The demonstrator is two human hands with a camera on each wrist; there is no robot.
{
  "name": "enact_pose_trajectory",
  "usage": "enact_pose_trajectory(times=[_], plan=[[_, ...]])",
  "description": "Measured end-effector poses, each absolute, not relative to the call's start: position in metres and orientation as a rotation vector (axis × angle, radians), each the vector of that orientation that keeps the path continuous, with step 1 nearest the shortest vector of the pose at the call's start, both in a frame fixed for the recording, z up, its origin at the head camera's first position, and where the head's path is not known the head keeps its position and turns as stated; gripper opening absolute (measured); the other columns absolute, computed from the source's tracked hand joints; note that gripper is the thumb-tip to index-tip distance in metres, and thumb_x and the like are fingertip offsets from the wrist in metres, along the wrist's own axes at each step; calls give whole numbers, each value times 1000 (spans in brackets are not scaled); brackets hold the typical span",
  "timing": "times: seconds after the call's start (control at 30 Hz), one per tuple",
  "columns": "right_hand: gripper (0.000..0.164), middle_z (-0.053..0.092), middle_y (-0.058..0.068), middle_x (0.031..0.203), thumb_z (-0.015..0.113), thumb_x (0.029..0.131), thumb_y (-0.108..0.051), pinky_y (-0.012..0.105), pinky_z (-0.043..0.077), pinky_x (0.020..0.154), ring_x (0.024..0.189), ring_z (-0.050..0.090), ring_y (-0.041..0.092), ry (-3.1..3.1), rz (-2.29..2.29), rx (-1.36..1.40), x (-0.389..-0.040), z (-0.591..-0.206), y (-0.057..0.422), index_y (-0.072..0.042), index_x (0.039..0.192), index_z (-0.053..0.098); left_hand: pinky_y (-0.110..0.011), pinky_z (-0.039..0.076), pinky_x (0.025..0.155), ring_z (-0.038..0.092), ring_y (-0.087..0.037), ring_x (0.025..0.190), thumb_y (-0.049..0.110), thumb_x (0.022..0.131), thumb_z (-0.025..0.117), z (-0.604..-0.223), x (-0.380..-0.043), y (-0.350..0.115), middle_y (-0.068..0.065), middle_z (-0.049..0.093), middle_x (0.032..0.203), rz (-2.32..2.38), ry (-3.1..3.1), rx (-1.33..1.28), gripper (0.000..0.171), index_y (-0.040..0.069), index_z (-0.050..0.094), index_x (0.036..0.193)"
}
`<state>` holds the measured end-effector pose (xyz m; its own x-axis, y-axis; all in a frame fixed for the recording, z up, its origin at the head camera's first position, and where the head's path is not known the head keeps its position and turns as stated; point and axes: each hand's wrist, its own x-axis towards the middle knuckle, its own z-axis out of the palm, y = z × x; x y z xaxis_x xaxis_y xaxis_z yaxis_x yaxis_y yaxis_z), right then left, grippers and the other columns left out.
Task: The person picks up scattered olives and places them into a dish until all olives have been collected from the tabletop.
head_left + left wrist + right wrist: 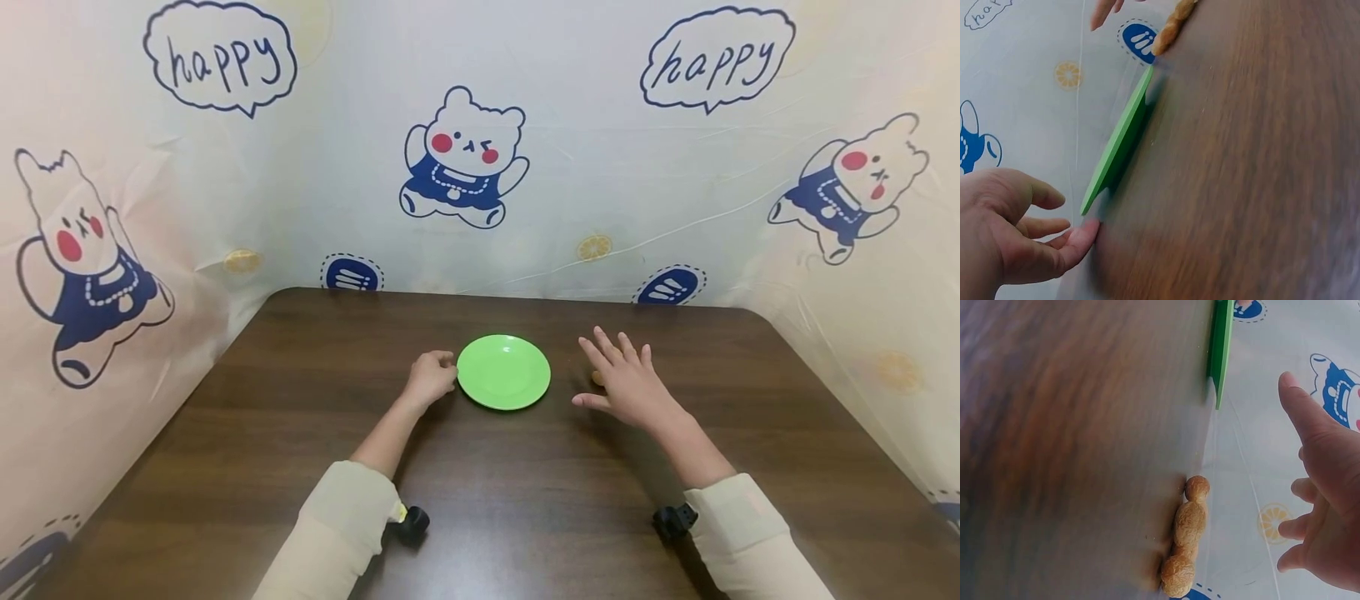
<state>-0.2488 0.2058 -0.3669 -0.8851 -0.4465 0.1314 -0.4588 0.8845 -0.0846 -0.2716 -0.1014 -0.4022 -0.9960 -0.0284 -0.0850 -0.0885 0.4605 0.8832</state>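
A round green plate (504, 372) lies on the wooden table. My left hand (431, 379) is at its left rim, fingers loosely bent. In the left wrist view the fingertips of that hand (1029, 228) sit right by the near edge of the plate (1119, 140), not pinching it. My right hand (626, 379) is held with fingers spread over a golden-brown, lumpy, wrinkled thing (597, 377), mostly hidden by the hand. In the right wrist view this knobbly brown row (1189, 525) shows several rounded lumps on the table, apart from the right hand (1325, 506).
The dark wooden table (510, 517) reaches back to a printed cloth (585, 183) that hangs behind and at both sides. Small black devices, one at the left wrist (411, 527) and one at the right wrist (675, 522), hang from pale sleeves.
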Motion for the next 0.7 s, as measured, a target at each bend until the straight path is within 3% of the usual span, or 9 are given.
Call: enact_pose_trajectory(times=[0.13, 0.33, 0.53, 0.7], plan=[[87, 13, 17, 151, 62, 82, -51, 70, 7, 96, 132, 9, 48, -2936, 173, 717, -249, -367, 206, -11, 148, 22, -30, 42, 66, 54, -22, 88, 3, 86, 45, -405, -275, -96, -16, 55, 119, 1528, 2688, -131, 44, -5, 51, 129], [87, 13, 18, 151, 61, 82, -53, 70, 8, 95, 132, 11, 49, -2933, 154, 714, -247, -366, 207, -10, 147, 23, -35, 43, 79, 48, -27, 111, 3, 86, 47, -406, -276, -92, -19, 52, 127, 1460, 2722, -160, 46, -7, 46, 131], [87, 12, 18, 151, 61, 82, -52, 69, 8, 96, 132, 10, 48, -2953, 157, 695, -246, -366, 207, -10, 147, 23, -32, 43, 76, 50, -27, 106, 0, 81, 52, -405, -277, -89, -19, 56, 119, 1427, 2744, -164, 50, -8, 47, 130], [86, 12, 19, 151, 60, 83, -52, 67, 9, 99, 132, 10, 48, -2967, 169, 703, -247, -367, 208, -9, 147, 23, -27, 41, 66, 50, -24, 94, -3, 80, 52, -405, -277, -89, -17, 59, 114, 1439, 2728, -158, 51, -6, 48, 130]])
